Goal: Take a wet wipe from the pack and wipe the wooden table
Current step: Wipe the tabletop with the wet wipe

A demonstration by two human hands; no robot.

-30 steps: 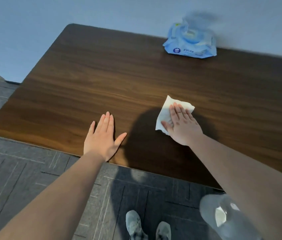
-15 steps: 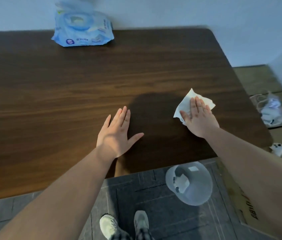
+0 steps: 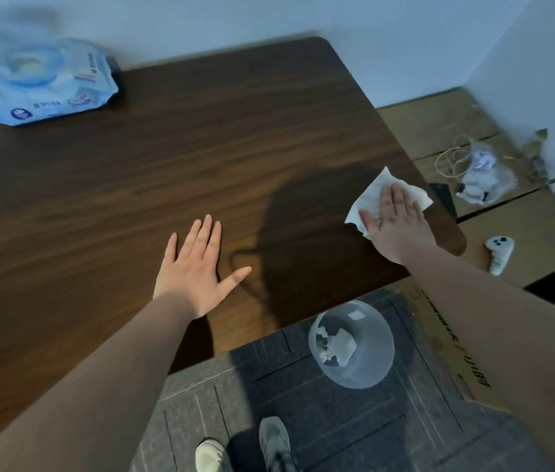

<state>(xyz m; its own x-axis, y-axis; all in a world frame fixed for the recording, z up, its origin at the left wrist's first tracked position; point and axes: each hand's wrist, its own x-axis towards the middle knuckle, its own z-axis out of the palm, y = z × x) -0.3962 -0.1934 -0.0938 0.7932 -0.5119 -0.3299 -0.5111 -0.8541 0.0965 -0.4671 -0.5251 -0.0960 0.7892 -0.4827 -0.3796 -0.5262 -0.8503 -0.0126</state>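
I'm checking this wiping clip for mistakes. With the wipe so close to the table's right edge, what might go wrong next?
1. The wet wipe under the right hand already reaches the wooden table edge; another outward stroke may push it off onto the cardboard.
2. The flat palm covers only part of the crumpled wipe, so it may bunch and skip spots.
3. The left hand rests on the surface and may leave prints.

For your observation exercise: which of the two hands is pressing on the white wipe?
The right hand, flat on the wet wipe near the table's right edge. The left hand rests on bare wood.
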